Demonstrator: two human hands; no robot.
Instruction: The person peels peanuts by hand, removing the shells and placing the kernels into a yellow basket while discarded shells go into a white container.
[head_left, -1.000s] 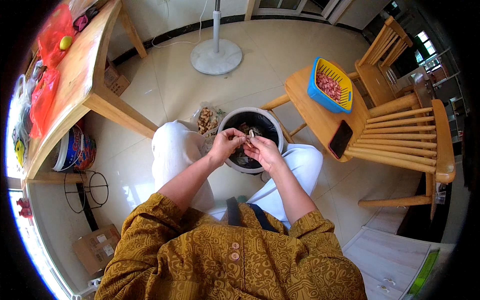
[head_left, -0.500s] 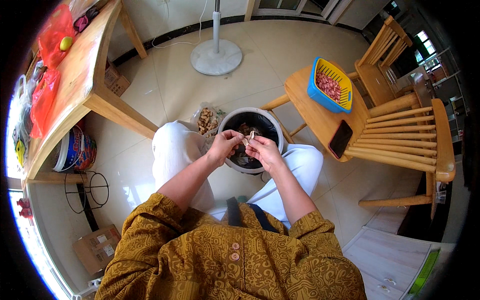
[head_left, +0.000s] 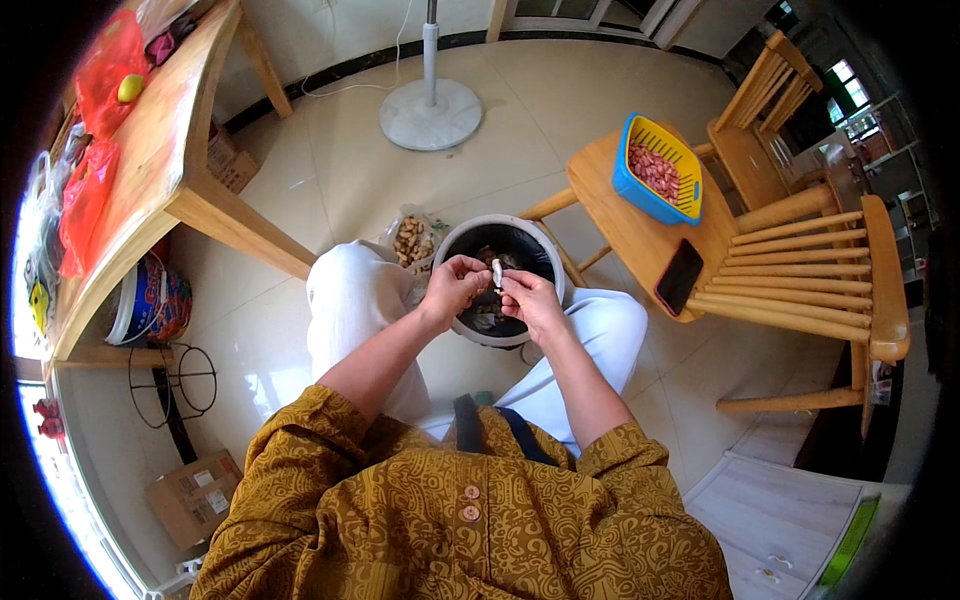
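Observation:
Above a round white bin (head_left: 550, 250) between my knees, a pale peanut shell (head_left: 497, 270) is held upright at my fingertips. My right hand (head_left: 532, 300) pinches it from the right. From the left, my left hand (head_left: 455, 290) closes in a pinch against it; the tips of those fingers are partly hidden. Dark lining and brown shell scraps (head_left: 487, 320) show inside the bin. Just beyond my left knee stands a clear bag of unshelled peanuts (head_left: 412, 240).
On a wooden chair (head_left: 610, 220) at right are a blue-and-yellow basket (head_left: 628, 180) of pink peanut kernels (head_left: 655, 174) and a black phone (head_left: 679, 276). A wooden table (head_left: 165, 130) with red bags (head_left: 90, 200) stands left. Ahead is a round stand base (head_left: 430, 113).
The peanut shell has turned from lying slanted and split-looking to upright between my fingers. Both hands stay over the bin, slightly shifted.

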